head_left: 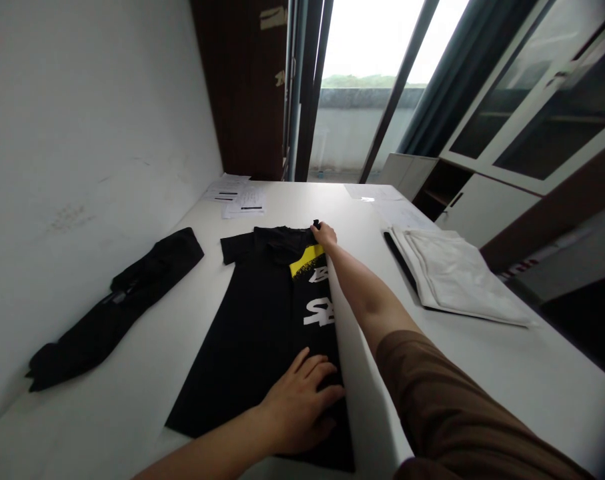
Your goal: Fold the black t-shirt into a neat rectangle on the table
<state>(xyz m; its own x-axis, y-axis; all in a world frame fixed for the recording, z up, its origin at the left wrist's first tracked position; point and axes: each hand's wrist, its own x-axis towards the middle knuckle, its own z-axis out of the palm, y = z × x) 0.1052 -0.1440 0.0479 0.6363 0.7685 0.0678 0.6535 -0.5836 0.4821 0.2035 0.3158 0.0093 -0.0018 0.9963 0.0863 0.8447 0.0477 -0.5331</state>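
A black T-shirt with a yellow patch and white lettering lies on the white table, its right side folded over toward the middle. My left hand rests on the lower part of the shirt, fingers spread and pressed down on the cloth. Stretched out to the far end, my right hand pinches the shirt near the collar and shoulder, where a small tuft of black fabric sticks up. Part of the print is hidden in the fold.
A folded black garment lies along the wall at the left. Folded white cloth with a dark edge sits on the right. Paper sheets lie at the far left corner, with more sheets at the far right. Cabinets stand beyond.
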